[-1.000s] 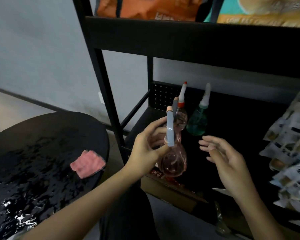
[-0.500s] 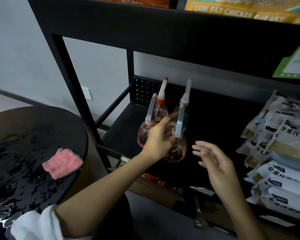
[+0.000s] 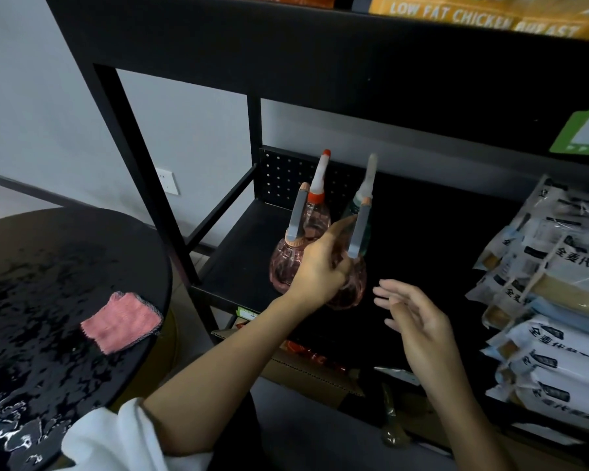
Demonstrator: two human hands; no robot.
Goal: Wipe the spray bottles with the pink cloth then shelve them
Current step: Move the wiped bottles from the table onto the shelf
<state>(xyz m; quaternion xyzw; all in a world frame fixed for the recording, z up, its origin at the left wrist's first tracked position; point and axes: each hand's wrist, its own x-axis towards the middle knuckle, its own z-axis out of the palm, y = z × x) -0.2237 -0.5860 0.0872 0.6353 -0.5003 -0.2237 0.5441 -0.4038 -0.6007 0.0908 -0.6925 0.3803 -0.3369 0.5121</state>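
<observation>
Left hand (image 3: 320, 271) grips the round pink translucent plastic spray bottle (image 3: 352, 290), seemingly just above the black metal shelf (image 3: 245, 263); right hand (image 3: 419, 321), at four o'clock, hangs spread. Lower it upright.

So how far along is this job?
Nearly done. The pink cloth lies on the table; the red-tipped bottle and green bottle stand on the shelf. The left hand holds a pink spray bottle at the shelf front; releasing it remains. The right hand hovers open.

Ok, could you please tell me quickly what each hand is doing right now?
Left hand: grips a pink spray bottle.
Right hand: open, holding nothing.
</observation>
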